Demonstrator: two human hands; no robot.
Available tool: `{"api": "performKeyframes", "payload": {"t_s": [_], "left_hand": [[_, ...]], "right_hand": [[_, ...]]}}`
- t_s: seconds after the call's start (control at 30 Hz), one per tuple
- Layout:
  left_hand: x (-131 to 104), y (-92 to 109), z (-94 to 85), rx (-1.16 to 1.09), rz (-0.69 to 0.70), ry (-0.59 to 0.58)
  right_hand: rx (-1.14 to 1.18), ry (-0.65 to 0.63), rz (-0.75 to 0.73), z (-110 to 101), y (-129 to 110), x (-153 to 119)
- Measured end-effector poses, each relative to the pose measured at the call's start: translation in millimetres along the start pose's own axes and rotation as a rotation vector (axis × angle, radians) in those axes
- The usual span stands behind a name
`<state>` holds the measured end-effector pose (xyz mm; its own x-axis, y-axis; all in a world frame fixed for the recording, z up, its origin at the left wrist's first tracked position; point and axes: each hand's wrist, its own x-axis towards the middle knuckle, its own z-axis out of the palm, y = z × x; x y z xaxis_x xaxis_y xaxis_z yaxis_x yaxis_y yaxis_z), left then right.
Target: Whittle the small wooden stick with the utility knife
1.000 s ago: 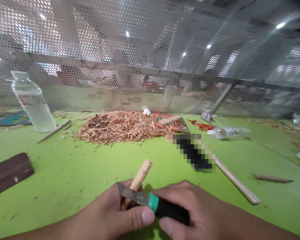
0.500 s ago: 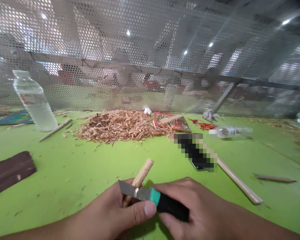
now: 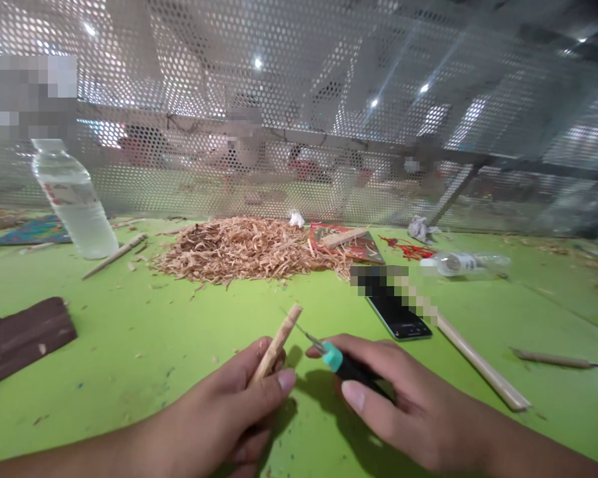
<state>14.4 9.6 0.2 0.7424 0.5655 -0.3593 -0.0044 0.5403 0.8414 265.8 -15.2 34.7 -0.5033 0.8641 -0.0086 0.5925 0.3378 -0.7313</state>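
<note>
Low in the middle of the view, my left hand (image 3: pixel 244 405) grips a short, pale wooden stick (image 3: pixel 279 342), which tilts up and to the right. My right hand (image 3: pixel 393 398) is closed round the black handle of a knife with a teal collar (image 3: pixel 333 357). The thin blade points up and left, and its tip is by the upper end of the stick; whether they touch I cannot tell. Behind both hands lies a wide heap of wood shavings (image 3: pixel 244 249) on the green table (image 3: pixel 179 318).
A water bottle (image 3: pixel 80 209) stands at the left, near a thin stick (image 3: pixel 114 256) and a brown sheet (image 3: pixel 27 338). To the right lie a phone (image 3: pixel 398 312), a long rod (image 3: pixel 483 365), a pencil-like stick (image 3: pixel 555 359) and a clear bottle (image 3: pixel 463 263). A perforated screen (image 3: pixel 289 159) rises behind.
The knife has moved off the stick's lower part, up and to the right, with its blade now seen nearly edge-on. My left thumb has left the blade, and my hands are farther apart.
</note>
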Motion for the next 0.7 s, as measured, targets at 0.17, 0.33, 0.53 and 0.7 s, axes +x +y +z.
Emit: {"api": "performKeyframes", "payload": {"t_s": [0.17,0.33,0.53,0.7], "left_hand": [[2.2,3.9,4.3,0.06,0.039,-0.002],[4.4,4.4,5.7,0.141,0.069,-0.022],[2.4,6.1,7.9,0.134,0.052,0.036],[2.9,9.7,8.3,0.128,0.037,0.02]], "right_hand": [[-0.081,-0.038,-0.022,5.5,1.9,2.2],[-0.055,-0.078,-0.019,11.2,2.4,1.9],[-0.063,-0.047,-0.033,13.4,1.3,1.2],[-0.022,-0.031,-0.013,12.9,-1.2,0.7]]}}
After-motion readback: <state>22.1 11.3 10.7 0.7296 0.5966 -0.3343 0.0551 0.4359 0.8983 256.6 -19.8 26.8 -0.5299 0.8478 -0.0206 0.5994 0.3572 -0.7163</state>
